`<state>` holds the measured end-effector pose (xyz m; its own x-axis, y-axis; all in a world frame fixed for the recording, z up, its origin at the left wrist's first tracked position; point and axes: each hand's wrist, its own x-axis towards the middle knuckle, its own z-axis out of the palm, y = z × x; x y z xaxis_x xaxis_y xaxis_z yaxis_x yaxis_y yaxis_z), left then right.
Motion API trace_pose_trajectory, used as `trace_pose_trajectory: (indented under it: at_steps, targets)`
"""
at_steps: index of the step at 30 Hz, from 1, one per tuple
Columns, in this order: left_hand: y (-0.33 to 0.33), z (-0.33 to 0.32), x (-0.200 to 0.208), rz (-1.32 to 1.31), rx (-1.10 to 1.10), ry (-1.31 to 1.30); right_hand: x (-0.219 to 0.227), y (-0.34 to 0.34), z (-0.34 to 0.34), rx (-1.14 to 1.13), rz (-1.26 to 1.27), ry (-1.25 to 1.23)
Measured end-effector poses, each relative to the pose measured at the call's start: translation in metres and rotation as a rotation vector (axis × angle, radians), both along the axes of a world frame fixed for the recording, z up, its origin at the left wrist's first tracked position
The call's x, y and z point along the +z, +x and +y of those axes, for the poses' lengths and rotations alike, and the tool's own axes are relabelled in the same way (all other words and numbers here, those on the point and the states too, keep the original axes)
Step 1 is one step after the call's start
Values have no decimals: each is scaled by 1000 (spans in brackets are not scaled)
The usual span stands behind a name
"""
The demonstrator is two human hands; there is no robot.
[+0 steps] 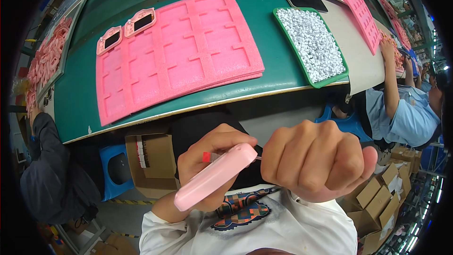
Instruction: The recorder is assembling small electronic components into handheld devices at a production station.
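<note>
Above my lap, my left hand [207,160] is closed around a pink handheld device [217,177], which is tilted with one narrow side showing. A small red piece [207,157] sticks out between the device and my fingers; its kind is unclear. My right hand [314,160] makes a fist just to the right. Between the fist and the upper end of the device runs a short thin metal shaft [258,158]; the rest of that tool is hidden inside my fingers. Two pink devices with dark screens, a left one [110,40] and a right one [140,22], lie on the pink foam tray [184,63].
The green table [188,95] crosses in front of me. On it stand a green-rimmed tray [314,85] of small white parts and a black phone [306,1]. Co-workers sit at both sides. A cardboard box [158,174] and a blue stool [115,189] are below the table edge.
</note>
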<state>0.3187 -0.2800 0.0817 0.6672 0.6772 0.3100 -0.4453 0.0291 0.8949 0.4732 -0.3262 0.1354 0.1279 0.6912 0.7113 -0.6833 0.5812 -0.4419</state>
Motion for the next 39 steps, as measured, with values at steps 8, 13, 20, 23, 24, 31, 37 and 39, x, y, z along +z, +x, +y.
trace_pose_trajectory:
  at_steps: [8, 13, 20, 23, 24, 31, 37, 39]
  targets:
    - [4, -4, -8, -60, 54, 72, -3, -12, -6, -160, 105, -94]
    - [7, -6, -9, -76, 63, 25, -4, -14, -6, -187, 134, -62]
    - [6, -6, -4, -40, 54, 5, -4, -11, -8, -176, 154, -39]
    - [1, -6, -7, -24, 53, -40, -5, -13, -9, -179, 160, -55]
    - [2, -6, -7, -25, 52, -40, -5, -13, -9, -181, 160, -55]
    - [1, 4, -3, 70, 45, 68, 0, -4, -1, -106, 90, -112]
    - [-13, 45, 10, 398, 91, 29, 3, 117, 8, -544, -508, -214]
    - [-27, 73, 16, 628, 162, 223, -3, 184, 32, -941, -767, -555]
